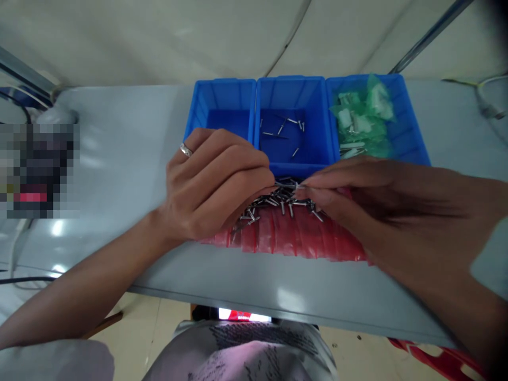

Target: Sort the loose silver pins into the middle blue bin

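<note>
My left hand [220, 182], with a ring on one finger, is closed in a pinch at one end of a thin metal rivet [286, 185]. The fingertips of my right hand [369, 203] pinch the other end, near its wider head. Both hands hover over a loose pile of small silvery rivets [283, 203]. The pile lies on a row of red plastic bags [293, 235], in front of the blue bins. My left fingertips are partly hidden behind the knuckles, and the rivet is too small to show fine detail.
Behind my hands stand three blue bins: the left bin [226, 95], the middle bin [291, 87] with several loose metal pieces, and the right bin [410, 121] holding green plastic bags [373, 124]. Cables [492, 100] lie at the right. The grey table [254, 280] ends near my lap.
</note>
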Motion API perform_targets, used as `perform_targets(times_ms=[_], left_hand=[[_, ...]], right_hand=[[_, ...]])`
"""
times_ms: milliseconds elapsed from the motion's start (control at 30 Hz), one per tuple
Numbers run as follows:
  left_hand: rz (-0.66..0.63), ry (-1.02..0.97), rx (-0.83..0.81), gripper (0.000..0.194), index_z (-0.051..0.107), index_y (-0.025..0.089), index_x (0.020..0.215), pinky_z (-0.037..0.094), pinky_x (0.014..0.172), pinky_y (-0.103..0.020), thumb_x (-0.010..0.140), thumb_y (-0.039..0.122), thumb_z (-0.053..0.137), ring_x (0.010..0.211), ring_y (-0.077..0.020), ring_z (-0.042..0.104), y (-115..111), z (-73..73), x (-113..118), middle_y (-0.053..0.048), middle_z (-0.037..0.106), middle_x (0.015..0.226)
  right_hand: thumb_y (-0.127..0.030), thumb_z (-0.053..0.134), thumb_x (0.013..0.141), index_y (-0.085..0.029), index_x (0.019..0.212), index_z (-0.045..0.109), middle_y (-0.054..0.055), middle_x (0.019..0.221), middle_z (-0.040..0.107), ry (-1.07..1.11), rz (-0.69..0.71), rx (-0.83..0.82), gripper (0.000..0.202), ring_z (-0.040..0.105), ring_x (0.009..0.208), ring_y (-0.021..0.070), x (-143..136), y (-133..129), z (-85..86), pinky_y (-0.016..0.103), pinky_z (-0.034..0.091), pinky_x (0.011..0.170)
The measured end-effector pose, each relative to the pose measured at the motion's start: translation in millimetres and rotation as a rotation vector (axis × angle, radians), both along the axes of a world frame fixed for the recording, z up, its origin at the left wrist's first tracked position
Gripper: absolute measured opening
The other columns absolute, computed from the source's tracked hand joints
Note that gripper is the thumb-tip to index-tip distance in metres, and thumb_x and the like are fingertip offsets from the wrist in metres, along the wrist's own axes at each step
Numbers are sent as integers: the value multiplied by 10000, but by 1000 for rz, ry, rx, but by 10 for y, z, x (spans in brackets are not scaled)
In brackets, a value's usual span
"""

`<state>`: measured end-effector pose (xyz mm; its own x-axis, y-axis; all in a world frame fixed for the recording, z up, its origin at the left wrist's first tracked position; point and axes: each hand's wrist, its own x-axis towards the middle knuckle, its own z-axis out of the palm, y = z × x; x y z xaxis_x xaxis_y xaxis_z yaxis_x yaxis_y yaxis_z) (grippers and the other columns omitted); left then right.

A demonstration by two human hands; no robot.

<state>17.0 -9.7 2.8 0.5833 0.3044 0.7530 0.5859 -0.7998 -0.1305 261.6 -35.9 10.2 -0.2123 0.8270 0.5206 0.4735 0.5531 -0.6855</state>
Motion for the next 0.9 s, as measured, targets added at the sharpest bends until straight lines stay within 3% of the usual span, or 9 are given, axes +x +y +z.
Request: perform_targets(times_ms=[100, 200, 300, 367, 433, 500, 600, 733, 900], left_hand=[[-1, 13, -6, 104, 661, 250, 952, 557, 696, -418, 1028, 301, 610, 888, -235, 759, 12, -35, -40, -2, 772, 969], [8, -13, -52, 199, 666, 226, 1111, 578, 791, -452, 1054, 357, 528, 972, -267, 742, 26, -58, -90, -48, 768, 1071], [86, -48, -80, 260, 611, 204, 1262, 578, 829, -472, 1024, 295, 561, 994, -281, 722, 39, -43, -118, -94, 751, 1118], [132, -39, -89, 249, 608, 228, 1234, 576, 814, -474, 985, 224, 613, 976, -276, 716, 46, -30, -122, -89, 747, 1094], [137, -19, -97, 252, 619, 224, 1189, 580, 800, -472, 947, 179, 668, 966, -271, 717, 50, -29, -118, -85, 749, 1081], [127, -7, -94, 263, 636, 203, 1167, 588, 803, -465, 918, 157, 706, 972, -268, 718, 51, -41, -111, -86, 754, 1090], [127, 11, -84, 272, 653, 189, 1166, 585, 812, -457, 906, 147, 721, 992, -272, 719, 51, -66, -101, -91, 756, 1111], [130, 22, -84, 251, 657, 212, 1160, 583, 805, -453, 922, 153, 709, 996, -260, 723, 33, -70, -89, -84, 757, 1097], [166, 41, -118, 228, 649, 270, 1121, 581, 795, -448, 932, 152, 695, 981, -254, 724, 7, -43, -72, -40, 762, 1101]], right_hand=[[-186, 816, 856, -277, 950, 808, -82, 884, 787, -27, 40, 1, 131, 714, 756, 69, -1, -1, 0, 219, 602, 671], [-231, 833, 849, -278, 969, 827, -51, 887, 794, 34, -73, -61, 129, 701, 689, 88, 4, 23, -15, 236, 595, 604], [-249, 749, 926, -277, 1194, 792, 44, 1114, 800, 282, -35, -220, 273, 754, 772, 177, 23, 84, -16, 300, 609, 542], [-218, 661, 978, -293, 1313, 731, 76, 1259, 763, 348, 42, -251, 350, 775, 876, 217, 52, 121, 0, 324, 618, 535], [-175, 649, 974, -303, 1278, 738, 34, 1156, 788, 180, 74, -124, 341, 764, 847, 171, 93, 142, 11, 289, 616, 553], [-144, 703, 933, -269, 1182, 762, -3, 1003, 795, -159, 139, 151, 285, 740, 804, 127, 135, 153, -6, 261, 635, 631], [-109, 755, 878, -196, 1184, 749, 32, 1061, 781, -593, 293, 482, 318, 734, 910, 169, 175, 171, -88, 324, 672, 797], [-36, 698, 883, -133, 1216, 723, 86, 1160, 753, -676, 357, 476, 348, 713, 995, 215, 184, 178, -196, 389, 659, 896], [-54, 686, 914, -146, 1140, 730, 54, 1150, 761, -588, 279, 454, 248, 718, 996, 170, 171, 119, -180, 318, 629, 879]])
